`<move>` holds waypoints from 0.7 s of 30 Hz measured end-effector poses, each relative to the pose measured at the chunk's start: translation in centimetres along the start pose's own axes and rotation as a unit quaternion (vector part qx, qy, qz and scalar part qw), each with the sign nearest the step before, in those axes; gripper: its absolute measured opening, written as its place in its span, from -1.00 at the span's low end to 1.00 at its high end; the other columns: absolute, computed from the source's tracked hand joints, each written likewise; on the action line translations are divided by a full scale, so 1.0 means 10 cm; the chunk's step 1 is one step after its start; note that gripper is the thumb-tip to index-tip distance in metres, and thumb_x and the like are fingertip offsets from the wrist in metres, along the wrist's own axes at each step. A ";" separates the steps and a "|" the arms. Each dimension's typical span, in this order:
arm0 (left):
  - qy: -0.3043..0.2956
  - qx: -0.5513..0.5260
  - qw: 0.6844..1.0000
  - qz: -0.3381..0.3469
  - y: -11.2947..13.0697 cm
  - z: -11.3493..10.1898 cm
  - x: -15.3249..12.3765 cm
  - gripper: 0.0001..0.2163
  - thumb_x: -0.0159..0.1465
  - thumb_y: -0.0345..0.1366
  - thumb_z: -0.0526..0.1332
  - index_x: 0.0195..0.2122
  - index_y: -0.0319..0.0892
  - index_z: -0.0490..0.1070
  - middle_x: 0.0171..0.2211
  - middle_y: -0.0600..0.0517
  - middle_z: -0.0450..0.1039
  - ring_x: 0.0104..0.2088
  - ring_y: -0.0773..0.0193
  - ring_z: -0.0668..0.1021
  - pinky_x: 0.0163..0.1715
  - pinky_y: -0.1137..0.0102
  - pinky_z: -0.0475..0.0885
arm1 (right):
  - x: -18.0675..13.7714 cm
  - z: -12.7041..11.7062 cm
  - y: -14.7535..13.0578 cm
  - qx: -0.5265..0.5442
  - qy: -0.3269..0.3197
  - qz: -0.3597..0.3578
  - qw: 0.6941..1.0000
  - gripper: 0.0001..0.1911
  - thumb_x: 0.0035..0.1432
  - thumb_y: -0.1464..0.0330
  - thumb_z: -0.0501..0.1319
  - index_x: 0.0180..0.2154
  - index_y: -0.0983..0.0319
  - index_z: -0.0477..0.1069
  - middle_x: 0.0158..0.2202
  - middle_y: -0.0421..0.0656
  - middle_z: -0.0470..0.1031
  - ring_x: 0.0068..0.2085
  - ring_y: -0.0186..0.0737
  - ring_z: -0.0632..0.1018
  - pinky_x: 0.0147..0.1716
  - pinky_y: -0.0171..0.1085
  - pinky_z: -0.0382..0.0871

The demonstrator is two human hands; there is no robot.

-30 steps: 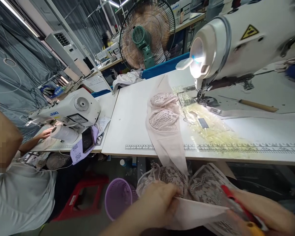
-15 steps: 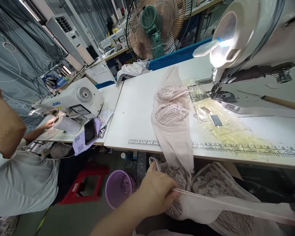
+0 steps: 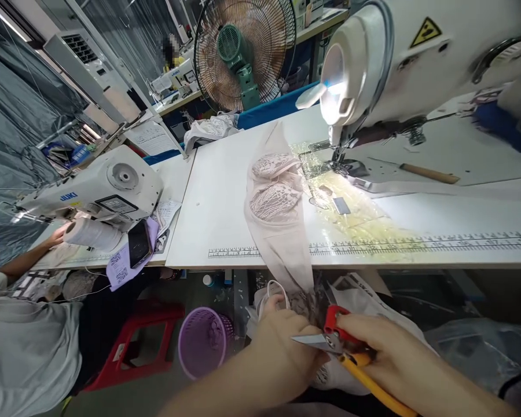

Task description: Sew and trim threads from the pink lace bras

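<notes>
Below the front edge of the long white sewing table [image 3: 226,191], the head camera shows the left hand [image 3: 282,353] closed tight on a bunch of pale pink lace cloth [image 3: 280,231] that hangs down from the tabletop. The right hand [image 3: 386,359] is closed around small red-handled thread snips [image 3: 332,336], and their shiny blades point at the left hand, very close to its fingers. A slip could nick a finger, or the blades could cut the lace itself where it is bunched up and hard to see. The yellow cord [image 3: 373,388] tied to the snips could catch on the cloth and tug it. Up on the table, the pink cloth lies beside the big white sewing machine [image 3: 417,63] with its bright lamp. A purple plastic basket [image 3: 204,341] and a red stool [image 3: 134,341] stand on the floor to the left. Another person in a pale shirt [image 3: 26,353] works at a second white sewing machine [image 3: 91,185], with a round fan [image 3: 243,55] behind.
</notes>
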State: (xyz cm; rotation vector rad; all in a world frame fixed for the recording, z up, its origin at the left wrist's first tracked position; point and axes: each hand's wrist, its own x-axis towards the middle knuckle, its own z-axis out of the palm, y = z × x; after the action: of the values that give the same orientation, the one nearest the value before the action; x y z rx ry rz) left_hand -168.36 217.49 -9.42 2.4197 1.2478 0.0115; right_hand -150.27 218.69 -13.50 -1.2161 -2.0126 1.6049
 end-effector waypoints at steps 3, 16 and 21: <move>0.026 -0.019 0.999 -0.044 -0.04 0.01 -0.05 -0.83 0.19 -0.25 0.15 -0.43 -0.24 0.41 -0.46 -0.06 0.48 -0.40 0.18 0.47 -0.06 0.09 0.14 | 0.02 0.03 0.00 0.019 -0.006 0.013 1.000 -0.86 -0.24 0.49 -0.01 -0.56 0.20 0.01 -0.53 -0.25 0.12 -0.46 -0.27 0.20 -0.53 -0.34 0.01; 0.029 -0.067 0.997 -0.019 -0.15 0.07 -0.04 -0.91 0.15 -0.32 0.18 -0.39 -0.12 0.48 -0.49 0.08 0.44 -0.36 0.30 0.42 -0.07 0.24 0.10 | 0.02 0.02 0.10 -0.005 0.021 0.003 1.000 -0.85 -0.26 0.48 0.02 -0.58 0.20 0.01 -0.57 -0.26 0.15 -0.50 -0.27 0.23 -0.57 -0.35 0.05; 0.016 0.053 0.998 -0.001 -0.17 0.04 -0.06 -0.90 0.18 -0.38 0.14 -0.33 -0.07 0.42 -0.45 0.12 0.44 -0.28 0.26 0.39 -0.15 0.22 0.10 | 0.01 0.08 0.20 0.009 0.057 -0.016 0.998 -0.86 -0.21 0.47 0.04 -0.57 0.18 0.04 -0.57 -0.28 0.21 -0.53 -0.29 0.27 -0.61 -0.39 0.12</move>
State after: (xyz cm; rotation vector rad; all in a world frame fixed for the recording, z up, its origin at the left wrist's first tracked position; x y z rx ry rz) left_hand -169.97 217.77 -10.36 2.5171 1.2957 -0.0154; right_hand -150.03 218.27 -15.65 -1.2337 -1.9323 1.5005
